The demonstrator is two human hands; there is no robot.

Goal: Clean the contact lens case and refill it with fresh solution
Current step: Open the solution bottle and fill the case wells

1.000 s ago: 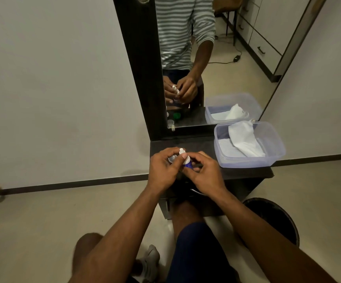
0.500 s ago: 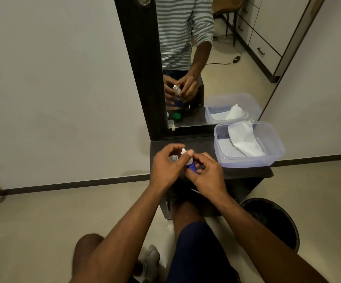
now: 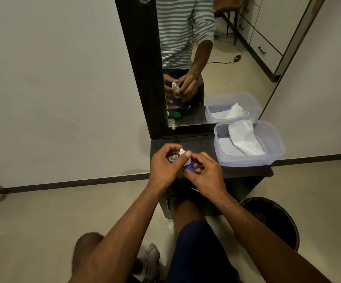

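Observation:
A small solution bottle [image 3: 188, 164] with a white nozzle and blue label is held over the dark shelf [image 3: 204, 144]. My left hand [image 3: 165, 166] grips its upper part, thumb near the nozzle. My right hand [image 3: 204, 174] curls round its lower end. A clear lens case well [image 3: 173, 158] shows between my left fingers; whether it rests on the shelf or in my hand I cannot tell. The mirror [image 3: 216, 58] reflects a green cap [image 3: 177, 115] and a clear cap [image 3: 171, 121] on the shelf.
A clear plastic box [image 3: 275, 152] with white tissue [image 3: 245, 139] sits on the shelf's right side. A black bin [image 3: 277, 219] stands on the floor at lower right. My knees and a grey sock are below the shelf.
The bottle has tilted a little more upright and my hands have shifted slightly on it. Nothing else has moved.

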